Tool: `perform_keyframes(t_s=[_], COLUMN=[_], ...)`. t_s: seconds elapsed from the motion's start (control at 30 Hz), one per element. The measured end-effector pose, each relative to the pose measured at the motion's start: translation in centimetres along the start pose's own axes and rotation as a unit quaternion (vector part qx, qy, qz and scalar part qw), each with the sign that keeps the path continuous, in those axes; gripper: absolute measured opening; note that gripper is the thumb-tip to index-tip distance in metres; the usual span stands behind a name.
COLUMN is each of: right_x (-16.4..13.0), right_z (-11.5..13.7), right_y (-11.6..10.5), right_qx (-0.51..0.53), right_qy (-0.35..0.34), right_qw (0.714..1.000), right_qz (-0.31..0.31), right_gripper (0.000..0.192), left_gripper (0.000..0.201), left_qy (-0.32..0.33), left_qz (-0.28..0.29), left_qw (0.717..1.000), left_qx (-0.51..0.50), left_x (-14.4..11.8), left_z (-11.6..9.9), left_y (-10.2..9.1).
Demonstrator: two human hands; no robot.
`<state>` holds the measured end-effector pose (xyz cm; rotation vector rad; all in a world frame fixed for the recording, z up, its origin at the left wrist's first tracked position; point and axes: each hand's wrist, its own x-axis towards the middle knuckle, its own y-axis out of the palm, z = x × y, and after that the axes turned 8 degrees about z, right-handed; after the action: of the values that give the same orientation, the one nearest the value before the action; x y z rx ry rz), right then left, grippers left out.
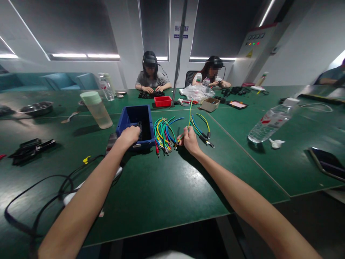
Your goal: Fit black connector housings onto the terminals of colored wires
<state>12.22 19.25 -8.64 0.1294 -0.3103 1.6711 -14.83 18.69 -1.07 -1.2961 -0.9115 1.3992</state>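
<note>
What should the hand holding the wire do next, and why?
Probably lift the green-yellow wire clear. The right hand pinches its end between two wire bunches, the colourful bundle and a smaller one, while the left hand rests on the blue bin.

You're in a workshop: green work tables (151,194), coloured wires (164,133) at twelve o'clock, an electrical control cabinet (254,46) at one o'clock.

A blue bin (136,124) sits open-topped mid-table, well back from the near edge. Just right of it, a fanned bundle of coloured wires (163,135) lies flat, and one green-yellow wire (188,118) arcs up beside them.
</note>
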Motion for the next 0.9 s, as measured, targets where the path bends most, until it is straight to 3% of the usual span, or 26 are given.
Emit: perform_keyframes(t_s=[0.4, 0.67, 0.8, 0.9], right_x=[0.0, -0.3, -0.4, -0.4], right_z=[0.2, 0.2, 0.2, 0.2], right_y=[-0.3, -0.3, -0.4, -0.3], right_qx=[-0.054, -0.063, -0.096, -0.102], right_qy=[-0.024, -0.030, -0.045, -0.045], right_qw=[0.998, 0.997, 0.994, 0.994], right_qz=[-0.002, 0.029, 0.023, 0.017], right_gripper=[0.036, 0.022, 0.021, 0.026], left_gripper=[0.032, 0.033, 0.025, 0.030], left_qy=[-0.020, -0.064, -0.032, -0.005], left_qz=[-0.060, -0.180, -0.256, -0.325], left_qw=[0.998, 0.975, 0.935, 0.868], left_qx=[-0.004, -0.114, -0.245, -0.375], left_x=[-0.1, -1.3, -2.2, -3.6], left_z=[-0.9, -2.0, -2.8, -4.7], left_y=[-0.4, -2.2, -2.6, -1.8])
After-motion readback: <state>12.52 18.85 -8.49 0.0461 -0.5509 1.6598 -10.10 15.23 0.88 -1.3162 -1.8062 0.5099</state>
